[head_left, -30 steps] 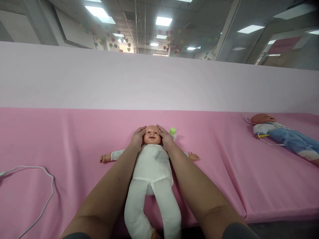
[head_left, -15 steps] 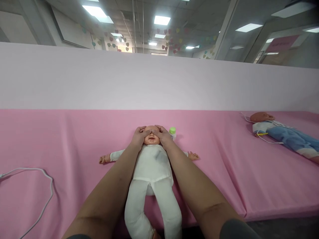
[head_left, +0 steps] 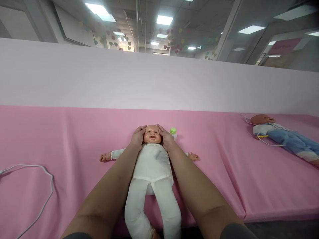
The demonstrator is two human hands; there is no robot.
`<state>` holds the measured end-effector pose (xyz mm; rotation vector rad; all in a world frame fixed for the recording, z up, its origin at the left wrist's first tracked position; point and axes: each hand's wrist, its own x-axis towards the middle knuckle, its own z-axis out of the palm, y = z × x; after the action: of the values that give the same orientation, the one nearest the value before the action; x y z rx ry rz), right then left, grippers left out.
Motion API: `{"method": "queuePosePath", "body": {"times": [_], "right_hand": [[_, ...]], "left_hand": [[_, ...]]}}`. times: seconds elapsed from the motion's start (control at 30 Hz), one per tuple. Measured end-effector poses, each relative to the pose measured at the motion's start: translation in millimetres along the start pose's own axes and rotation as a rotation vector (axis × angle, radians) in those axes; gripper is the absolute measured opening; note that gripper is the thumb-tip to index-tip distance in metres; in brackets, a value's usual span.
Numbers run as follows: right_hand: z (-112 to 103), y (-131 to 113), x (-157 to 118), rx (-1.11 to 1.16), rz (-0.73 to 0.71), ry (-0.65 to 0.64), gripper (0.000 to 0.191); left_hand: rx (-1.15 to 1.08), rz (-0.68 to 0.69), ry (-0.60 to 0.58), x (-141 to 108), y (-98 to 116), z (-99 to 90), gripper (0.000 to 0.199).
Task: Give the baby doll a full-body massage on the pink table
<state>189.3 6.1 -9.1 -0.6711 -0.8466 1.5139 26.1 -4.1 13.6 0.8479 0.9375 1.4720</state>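
A baby doll (head_left: 152,162) in white clothes lies on its back on the pink sheet (head_left: 84,132), arms spread and its face uncovered. My left hand (head_left: 138,135) rests along the left side of the doll's head, and my right hand (head_left: 164,134) along the right side, so the head is held between them. Fingertips of both hands touch the head near the temples. Just right of my right hand stands a small bottle with a green cap (head_left: 173,132).
A second doll in blue and white (head_left: 286,134) lies at the far right with thin white tubing and a yellow piece on it. A white cable (head_left: 52,186) curves over the sheet at the left. Behind the sheet rises a white wall (head_left: 159,83).
Both thumbs have moved outward from over the doll's eyes to the sides of its head, and the face now shows. The view has shifted slightly.
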Motion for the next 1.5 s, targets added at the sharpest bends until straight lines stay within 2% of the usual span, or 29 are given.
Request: {"method": "queuePosePath", "body": {"times": [0.13, 0.27, 0.43, 0.7, 0.87, 1.0, 1.1, 1.27, 1.43, 1.5], "right_hand": [[3, -2, -4, -0.023, -0.004, -0.011, 0.068], [7, -4, -7, -0.160, -0.069, 0.006, 0.065], [7, -8, -10, -0.271, -0.055, 0.008, 0.065], [1, -2, 2, -0.349, -0.126, 0.058, 0.051], [0, 2, 8, -0.278, -0.148, 0.079, 0.045], [1, -4, 1, -0.076, -0.039, 0.064, 0.045], [0, -11, -7, -0.012, 0.036, 0.040, 0.051], [-1, -20, -16, -0.026, 0.042, -0.097, 0.067], [0, -25, -21, -0.110, 0.010, -0.088, 0.063], [1, -26, -21, -0.146, 0.012, -0.075, 0.061]], "left_hand": [[-0.012, 0.013, -0.027, -1, 1, 2.2, 0.042], [0.010, 0.025, -0.053, -4, 2, 4.8, 0.054], [0.099, 0.060, -0.056, -5, 3, 4.1, 0.062], [0.136, 0.073, 0.002, -3, 5, 9.6, 0.050], [0.119, 0.070, 0.019, 0, 4, 9.4, 0.043], [0.086, 0.060, 0.021, 1, 3, 6.7, 0.043], [0.059, 0.042, -0.002, -2, 4, 5.3, 0.043], [0.033, -0.001, -0.075, -11, 11, 4.6, 0.050], [0.035, -0.103, -0.161, -14, 17, 3.1, 0.061], [0.068, -0.121, -0.162, -13, 18, 3.1, 0.063]]}}
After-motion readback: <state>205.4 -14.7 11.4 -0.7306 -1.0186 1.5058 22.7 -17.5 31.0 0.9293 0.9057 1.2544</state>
